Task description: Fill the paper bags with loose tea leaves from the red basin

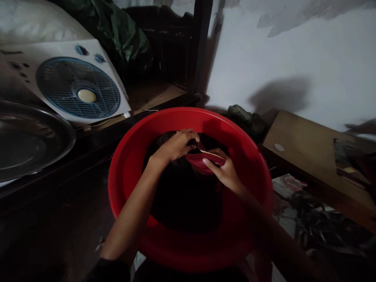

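A large red basin [132,156] fills the middle of the view, with a dark mass [188,203] inside it. Over this mass my right hand [221,168] grips a dark red pouch [202,162], thumb on its near side and fingers behind. The pouch's pale-edged mouth is spread apart. My left hand [180,145] is at the pouch's left end, fingers curled around some dark stuff at the opening. What exactly that stuff is cannot be made out in the dim light.
A white box fan [117,90] stands at the upper left, above a metal basin [67,137]. Green cloth [126,39] lies behind the fan. To the right are a wooden board [305,145] and a cluttered pile [326,223]. A pale wall [293,51] rises behind.
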Motion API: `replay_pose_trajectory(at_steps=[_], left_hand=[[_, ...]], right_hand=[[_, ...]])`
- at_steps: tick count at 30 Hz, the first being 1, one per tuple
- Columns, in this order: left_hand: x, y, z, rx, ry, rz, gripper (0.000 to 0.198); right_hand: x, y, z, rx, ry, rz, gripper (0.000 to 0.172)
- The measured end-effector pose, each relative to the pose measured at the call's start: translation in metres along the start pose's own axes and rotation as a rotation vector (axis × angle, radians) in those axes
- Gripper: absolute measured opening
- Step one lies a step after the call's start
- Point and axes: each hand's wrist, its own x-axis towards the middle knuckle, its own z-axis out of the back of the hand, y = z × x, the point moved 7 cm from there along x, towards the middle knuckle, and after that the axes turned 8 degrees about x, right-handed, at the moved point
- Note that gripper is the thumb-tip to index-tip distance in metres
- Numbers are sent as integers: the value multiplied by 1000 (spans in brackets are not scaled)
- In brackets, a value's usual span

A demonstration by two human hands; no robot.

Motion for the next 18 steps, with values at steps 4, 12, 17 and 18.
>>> replay_pose_trajectory(at_steps=[4,12,17,18], left_hand=[[-17,30,21,-127,-347,133,14],[-108,162,-114,89,346,957,99],[-125,158,-165,61,431,895,102],[-125,156,-169,46,450,879,98]], right_hand=[[0,0,1,-3,5,16,20],[-2,-1,3,-1,1,-14,20],[-2,0,3,-23,-13,5,19],[-3,-1,6,-41,-40,21,18]])
